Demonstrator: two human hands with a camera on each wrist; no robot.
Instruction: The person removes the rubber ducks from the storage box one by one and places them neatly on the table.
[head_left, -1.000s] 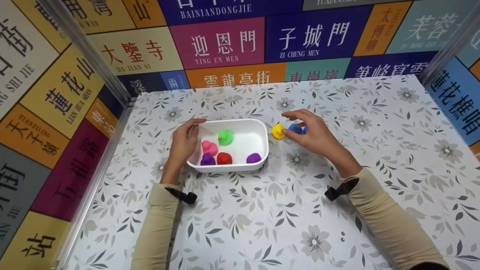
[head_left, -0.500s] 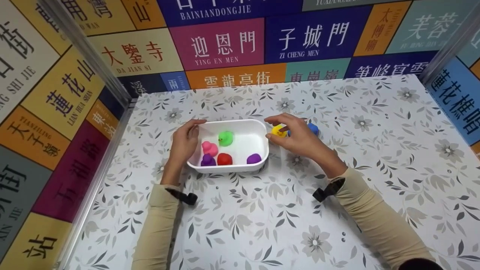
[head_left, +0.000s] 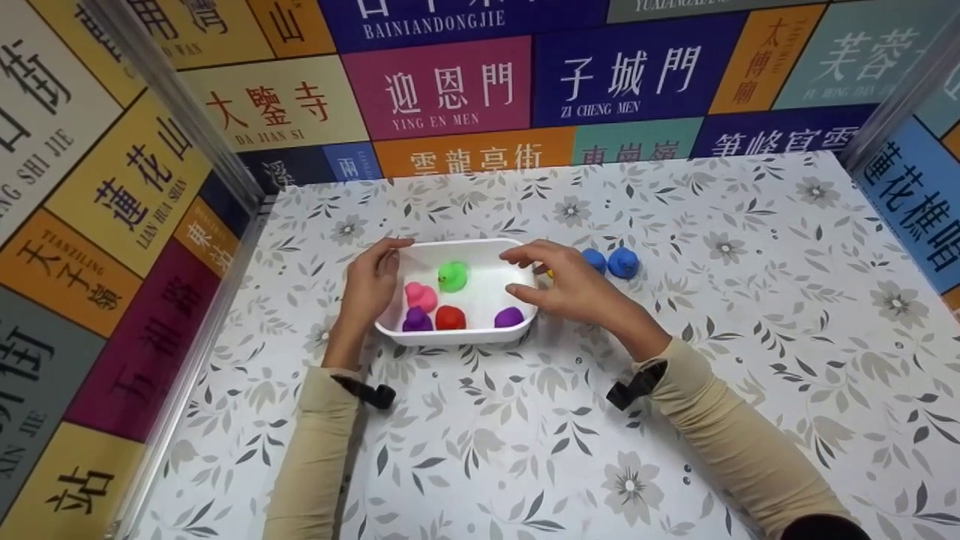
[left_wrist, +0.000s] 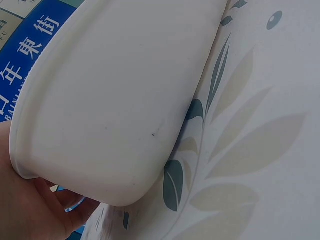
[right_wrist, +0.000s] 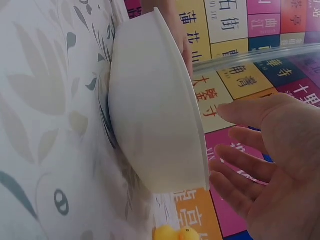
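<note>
The left grip point(head_left: 369, 283) is at the left end of the white container point(head_left: 457, 339), its fingers bent over the far corner and grasping the rim. The left forearm runs almost straight up the counter point(head_left: 487, 442); the right forearm slants in from the lower right. The right grip point(head_left: 571, 285) is released and holds nothing: fingers and thumb stand apart above the container's right end, thumb nearer the person. Whether it touches the rim I cannot tell.

Inside the container are 5 toys: a green duck point(head_left: 452, 277), a pink toy point(head_left: 421, 297), 1 purple toy point(head_left: 418, 319) in the near left corner, a red toy point(head_left: 450, 318) beside it and another purple toy point(head_left: 509, 317) near the right end. The near wall hides the lower parts of the red toy and both purple ones.

Outside, past the right grip, 2 blue toys point(head_left: 624, 263) sit side by side, the nearer one to the grip partly covered by it. A yellow toy point(right_wrist: 167, 233) barely shows behind the right fingers in the head view and is cut off by the bottom edge in the right wrist view. The left wrist view shows only part of the left grip, its fingers partly behind the container.
</note>
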